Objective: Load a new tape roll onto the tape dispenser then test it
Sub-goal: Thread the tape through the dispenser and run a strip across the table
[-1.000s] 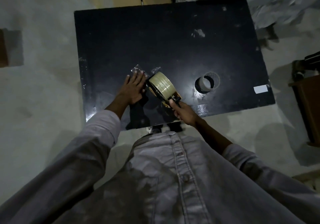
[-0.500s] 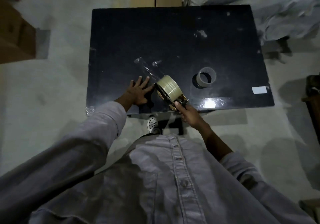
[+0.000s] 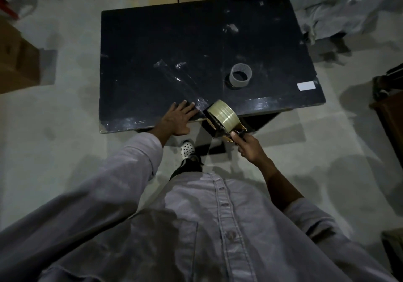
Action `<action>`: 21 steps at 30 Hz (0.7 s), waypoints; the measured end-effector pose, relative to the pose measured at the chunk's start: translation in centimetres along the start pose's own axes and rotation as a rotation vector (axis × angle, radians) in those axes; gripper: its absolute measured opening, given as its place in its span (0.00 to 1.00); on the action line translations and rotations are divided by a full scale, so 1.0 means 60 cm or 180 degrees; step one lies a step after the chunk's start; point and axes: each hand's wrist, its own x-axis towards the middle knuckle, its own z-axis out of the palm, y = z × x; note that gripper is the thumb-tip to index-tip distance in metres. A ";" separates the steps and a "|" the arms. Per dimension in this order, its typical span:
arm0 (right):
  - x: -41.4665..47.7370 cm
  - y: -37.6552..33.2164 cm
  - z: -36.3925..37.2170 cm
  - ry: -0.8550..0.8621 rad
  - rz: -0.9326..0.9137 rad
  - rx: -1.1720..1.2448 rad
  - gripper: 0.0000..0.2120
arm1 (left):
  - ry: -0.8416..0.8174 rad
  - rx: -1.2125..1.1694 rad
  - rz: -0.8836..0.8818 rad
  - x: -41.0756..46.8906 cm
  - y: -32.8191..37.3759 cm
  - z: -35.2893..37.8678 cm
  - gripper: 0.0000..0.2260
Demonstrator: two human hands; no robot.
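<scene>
Tape roll [image 3: 222, 115], pale and full, sits on the dispenser [image 3: 226, 127], which we hold just past the near edge of the black table [image 3: 174, 42]. Our right hand [image 3: 249, 148] is wrapped around the dispenser's handle, fingers curled tight about it, so the roll stands just beyond our knuckles, toward the table. A clear strip of tape [image 3: 185, 85] runs from the roll's front back across the tabletop, shining where it catches the light. Our left hand [image 3: 177, 118] lies flat on the table's near edge, fingers spread and pointing toward the roll, the fingertips just beside the strip; we cannot tell whether they press on it.

We count one full roll, one dispenser and one empty core [image 3: 241, 78], which stands upright on the table, well apart from the hands on the right side. One white label [image 3: 306, 86] sits near the table's right corner. Below the table edge we see one spotted white shoe [image 3: 187, 148] on the grey floor. Cardboard boxes [image 3: 17, 61] stand at the left, and crumpled pale sheeting [image 3: 338, 4] lies beyond the far right corner.
</scene>
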 end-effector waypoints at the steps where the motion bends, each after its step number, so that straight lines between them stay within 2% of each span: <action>1: -0.006 0.005 -0.004 0.0042 -0.0009 -0.0063 0.29 | -0.0011 -0.0038 -0.0003 -0.003 0.011 0.004 0.48; 8: -0.064 0.053 -0.035 0.0238 0.0139 -0.0261 0.31 | -0.0064 -0.0085 -0.0177 -0.021 0.057 0.001 0.49; 15: -0.103 0.051 -0.041 0.0230 0.0353 -0.0018 0.27 | -0.0236 -0.0488 -0.0278 -0.028 0.074 -0.002 0.49; 21: -0.099 0.035 -0.019 0.0232 0.0513 -0.0015 0.35 | -0.0276 -0.0678 -0.0386 -0.032 0.084 -0.004 0.47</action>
